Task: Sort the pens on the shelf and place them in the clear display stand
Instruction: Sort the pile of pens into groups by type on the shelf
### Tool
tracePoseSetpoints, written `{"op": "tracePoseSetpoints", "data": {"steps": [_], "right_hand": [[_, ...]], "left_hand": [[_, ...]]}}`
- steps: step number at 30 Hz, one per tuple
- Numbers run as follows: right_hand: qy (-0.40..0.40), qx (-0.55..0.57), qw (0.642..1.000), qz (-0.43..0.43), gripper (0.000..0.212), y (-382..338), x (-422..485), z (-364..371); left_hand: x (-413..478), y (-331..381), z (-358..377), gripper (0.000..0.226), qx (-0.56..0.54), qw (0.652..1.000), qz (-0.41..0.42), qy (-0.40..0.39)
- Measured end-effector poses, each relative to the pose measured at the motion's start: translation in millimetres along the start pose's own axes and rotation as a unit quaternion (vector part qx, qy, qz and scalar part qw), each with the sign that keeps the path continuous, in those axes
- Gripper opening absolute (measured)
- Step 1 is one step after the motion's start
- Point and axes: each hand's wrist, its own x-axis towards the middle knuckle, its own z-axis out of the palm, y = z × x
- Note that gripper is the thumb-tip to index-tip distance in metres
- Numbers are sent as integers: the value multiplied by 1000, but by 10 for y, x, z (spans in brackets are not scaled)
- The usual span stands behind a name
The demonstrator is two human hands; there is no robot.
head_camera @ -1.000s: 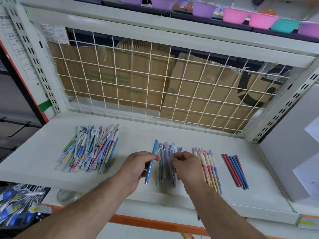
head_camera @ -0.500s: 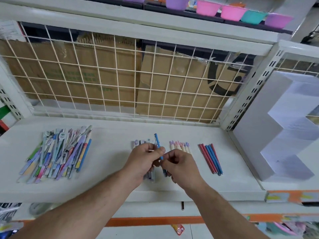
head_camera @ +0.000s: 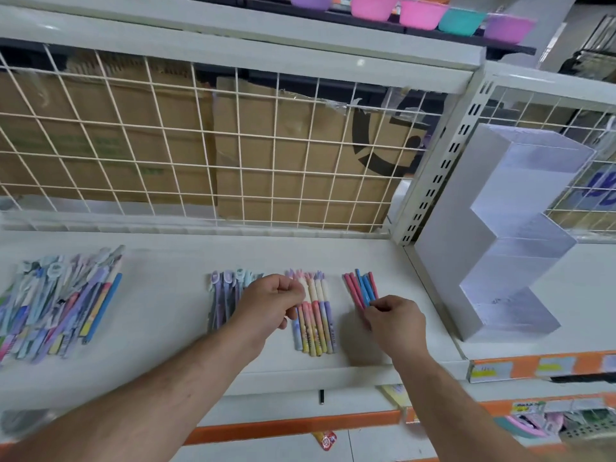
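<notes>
Pinching the blue pen [head_camera: 363, 289] low on its barrel with our right hand [head_camera: 396, 323], we are judging it light, stiff and slippery, our left hand [head_camera: 270, 305] curled, seemingly empty.

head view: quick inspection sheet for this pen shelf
surface: white shelf, pens lying flat on it
job's things: mixed pen pile at left; charm-topped pens, pastel pens, red and blue pens in separate rows; clear display stand at right, no pens visible in it
clutter: nothing seen
grippers: right hand pinches a blue pen at the red and blue row; left hand curled over the middle rows, hold unclear
cables: nothing seen
surroundings: wire grid, cardboard behind, coloured bowls above
</notes>
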Motion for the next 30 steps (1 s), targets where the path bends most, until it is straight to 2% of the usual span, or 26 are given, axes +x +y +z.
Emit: {"op": "tracePoseSetpoints", "data": {"steps": [8, 12, 15, 19, 24, 30], "right_hand": [[-16, -86, 996, 1, 14, 33, 207, -115], [-19, -89, 996, -12, 6, 50, 229, -143], [-19, -93, 995, -22, 8, 65, 227, -164], [-30, -103, 992, -61, 8, 24, 180, -124], [-34, -171, 977, -124, 10, -133, 35, 38], [-56, -136, 975, -165, 13, -315, -176, 230]], "left_hand": [[68, 6, 134, 9, 14, 1000, -7, 16], [77, -4, 187, 8, 0, 1000, -10, 25], [65, -22, 215, 8, -2, 999, -12, 31], [25, -47, 222, 7, -6, 999, -11, 35], [-35, -68, 83, 8, 7, 999, 1, 31], [-76, -92, -258, 10, 24, 999, 12, 37]]}}
